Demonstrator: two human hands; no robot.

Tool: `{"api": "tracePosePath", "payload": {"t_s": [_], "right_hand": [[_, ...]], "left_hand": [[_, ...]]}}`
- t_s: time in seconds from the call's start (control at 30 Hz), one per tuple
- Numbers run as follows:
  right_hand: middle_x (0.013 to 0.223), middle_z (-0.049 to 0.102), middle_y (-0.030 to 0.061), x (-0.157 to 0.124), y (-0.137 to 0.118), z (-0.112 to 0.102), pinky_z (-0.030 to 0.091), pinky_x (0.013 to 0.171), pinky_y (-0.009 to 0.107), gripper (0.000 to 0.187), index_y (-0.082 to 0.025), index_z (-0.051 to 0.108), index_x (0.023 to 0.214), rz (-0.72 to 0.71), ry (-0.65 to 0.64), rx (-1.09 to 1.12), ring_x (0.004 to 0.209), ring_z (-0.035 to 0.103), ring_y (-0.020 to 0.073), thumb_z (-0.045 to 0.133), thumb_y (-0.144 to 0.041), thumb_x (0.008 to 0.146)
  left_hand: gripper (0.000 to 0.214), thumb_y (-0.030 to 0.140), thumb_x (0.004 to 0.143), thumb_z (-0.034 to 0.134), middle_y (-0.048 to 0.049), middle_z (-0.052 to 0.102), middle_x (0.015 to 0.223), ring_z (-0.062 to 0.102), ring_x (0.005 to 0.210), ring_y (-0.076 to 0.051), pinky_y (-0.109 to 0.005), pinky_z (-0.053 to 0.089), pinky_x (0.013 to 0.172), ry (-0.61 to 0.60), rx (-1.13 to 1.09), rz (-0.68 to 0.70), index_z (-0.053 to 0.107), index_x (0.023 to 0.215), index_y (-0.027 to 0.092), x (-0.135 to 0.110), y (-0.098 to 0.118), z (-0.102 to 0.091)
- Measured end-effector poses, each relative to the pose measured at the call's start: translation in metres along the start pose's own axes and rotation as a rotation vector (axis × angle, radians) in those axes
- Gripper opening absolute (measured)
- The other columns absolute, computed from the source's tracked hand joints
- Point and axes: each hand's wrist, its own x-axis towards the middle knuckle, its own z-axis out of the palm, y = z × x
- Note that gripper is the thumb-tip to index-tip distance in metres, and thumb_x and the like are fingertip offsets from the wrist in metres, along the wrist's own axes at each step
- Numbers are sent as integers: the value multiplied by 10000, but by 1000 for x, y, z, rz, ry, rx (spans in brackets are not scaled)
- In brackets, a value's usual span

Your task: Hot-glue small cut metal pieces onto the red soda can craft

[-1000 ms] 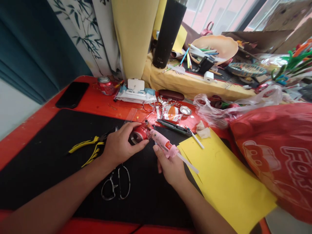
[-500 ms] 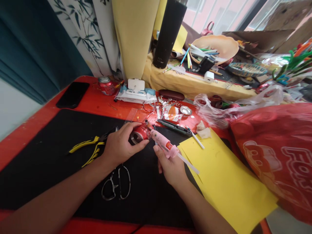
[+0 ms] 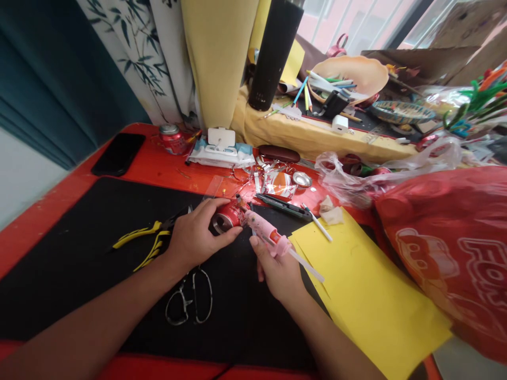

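Between the thumb and fingers of my left hand (image 3: 198, 229) is a small red can (image 3: 229, 215), lying on its side with its dark open end toward me. My right hand (image 3: 281, 272) is closed around a pink hot glue gun (image 3: 263, 229). The gun's nozzle is at the right side of the can; whether it touches cannot be made out. A translucent glue stick (image 3: 307, 265) sticks out of the gun's back. Left of my left hand lie yellow-handled pliers (image 3: 148, 244), their jaws partly hidden by it. Wire-framed glasses (image 3: 194, 301) rest on the black mat (image 3: 79, 264) below.
Yellow paper (image 3: 376, 295) lies at the right, beside a red bag (image 3: 447, 253). Behind the hands are a utility knife (image 3: 283, 207), a white pen (image 3: 319, 224), foil scraps and a wet-wipes pack (image 3: 222, 153). A phone (image 3: 119, 154) and another red can (image 3: 172, 140) sit far left.
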Motion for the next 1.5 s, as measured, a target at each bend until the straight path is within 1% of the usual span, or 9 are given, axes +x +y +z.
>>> {"api": "tracePosePath", "payload": {"t_s": [0.2,0.43,0.5,0.67,1.03,1.1,1.23,1.37,1.5], "right_hand": [[427,509,-51,0,1,0,381,434,223,599,-147,822,1032,-12,-2,4,382,474,124,633,-716,1034],[429,514,-46,0,2,0,390,430,226,609,-151,843,1040,-35,-4,-17,378,476,126,616,-716,1052],[428,515,-46,0,2,0,393,434,227,608,-148,848,1075,-38,-5,-25,380,477,126,612,-709,1056],[424,519,-51,0,2,0,392,427,230,660,-135,832,1238,-12,7,-10,379,487,137,627,-730,1038],[430,514,-65,0,-1,0,393,422,214,650,-136,800,1354,-9,10,9,377,488,132,643,-683,1041],[426,509,-66,0,-2,0,387,422,213,654,-123,796,1357,-4,13,4,376,485,131,645,-674,1040],[430,511,-68,0,-3,-1,388,424,216,660,-137,793,1365,-2,10,1,378,490,135,644,-690,1036],[421,513,-61,-1,-5,-1,399,438,225,649,-133,814,1314,1,14,-22,376,498,138,641,-693,1036],[421,511,-65,-1,-6,-2,407,443,229,640,-139,814,1311,-4,0,-25,373,493,138,629,-693,1047]], "left_hand": [[520,538,927,777,-84,828,1280,827,1084,-314,-402,649,877,-3,0,-3,685,1344,241,0,0,0],[515,540,919,769,-83,825,1294,821,1105,-312,-403,648,904,-11,-9,-23,685,1339,254,0,0,0],[518,544,919,767,-85,825,1293,821,1101,-311,-406,647,905,-12,-12,-20,685,1338,252,0,0,0],[518,543,921,764,-87,823,1303,818,1118,-316,-414,646,926,-19,-18,-26,685,1343,252,1,0,-1],[523,566,921,750,-86,817,1319,813,1145,-327,-424,649,937,-22,-31,-51,682,1341,263,1,0,0],[524,567,922,749,-88,816,1322,813,1142,-327,-424,649,939,-23,-27,-52,682,1343,262,1,0,0],[519,568,924,746,-89,815,1329,810,1160,-329,-421,648,948,-21,-27,-51,680,1342,268,0,0,0],[512,564,921,748,-90,815,1335,809,1164,-327,-426,647,966,-22,-30,-57,675,1339,276,0,1,0],[514,562,916,752,-93,816,1333,806,1173,-333,-428,647,971,-17,-25,-58,677,1336,275,0,0,0]]}}
